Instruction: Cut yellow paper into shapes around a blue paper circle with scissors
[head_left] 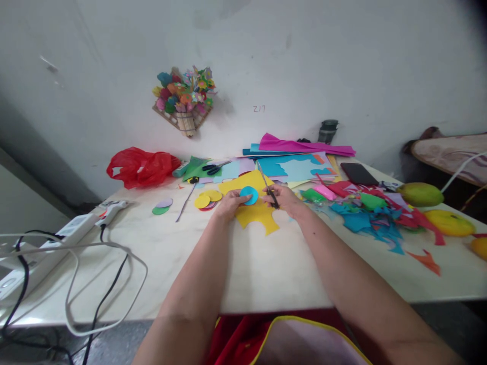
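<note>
My left hand (231, 204) is closed on a blue disc (249, 194), its thumb lying over the face of the disc. Beneath it spreads a yellow sheet (262, 223) with rounded cut-outs along its near edge. In my right hand (284, 198) is a pair of scissors (271, 191), blades pointing up and away to the left. Several yellow discs (204, 201) and a reddish one lie just left of my left hand. Farther left, a lilac disc (165, 203) overlaps a green disc (160, 210).
Colourful scraps (373, 213) are heaped at right, beside a dark phone (358, 174) and mangoes (449, 223). Coloured sheets (304, 165) and a second pair of scissors (213, 168) lie at the back. A red plastic bag (139, 167) sits back left; a power strip (49, 251) with cables lies left.
</note>
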Available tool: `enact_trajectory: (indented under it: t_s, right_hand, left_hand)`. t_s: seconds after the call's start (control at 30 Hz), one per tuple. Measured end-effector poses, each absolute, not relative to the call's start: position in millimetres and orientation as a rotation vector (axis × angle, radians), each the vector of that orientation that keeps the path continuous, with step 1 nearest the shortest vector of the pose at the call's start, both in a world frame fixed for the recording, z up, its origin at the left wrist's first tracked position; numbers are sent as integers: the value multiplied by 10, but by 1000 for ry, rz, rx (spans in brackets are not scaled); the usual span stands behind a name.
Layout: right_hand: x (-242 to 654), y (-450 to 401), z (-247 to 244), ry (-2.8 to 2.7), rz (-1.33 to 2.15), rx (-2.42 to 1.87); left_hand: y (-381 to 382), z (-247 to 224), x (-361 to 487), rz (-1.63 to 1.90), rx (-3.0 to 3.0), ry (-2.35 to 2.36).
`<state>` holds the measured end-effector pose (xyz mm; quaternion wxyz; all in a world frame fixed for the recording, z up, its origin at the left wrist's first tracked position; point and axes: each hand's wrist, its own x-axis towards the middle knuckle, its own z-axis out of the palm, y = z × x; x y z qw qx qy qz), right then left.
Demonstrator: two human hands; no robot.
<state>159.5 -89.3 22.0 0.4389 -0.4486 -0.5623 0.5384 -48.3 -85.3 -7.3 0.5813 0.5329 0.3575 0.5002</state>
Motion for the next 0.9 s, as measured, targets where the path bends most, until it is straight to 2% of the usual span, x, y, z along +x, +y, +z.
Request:
enact_trajectory:
  t_s: [0.43,0.9]
  right_hand:
    - [1494,-850,148,-1358,1266,-1077]
    - [1380,-814,103,-1224,1100,-1131]
  left_hand:
    - [-821,-67,-353,1047,1409,836]
    - [-777,-155,-238,1255,1118,888]
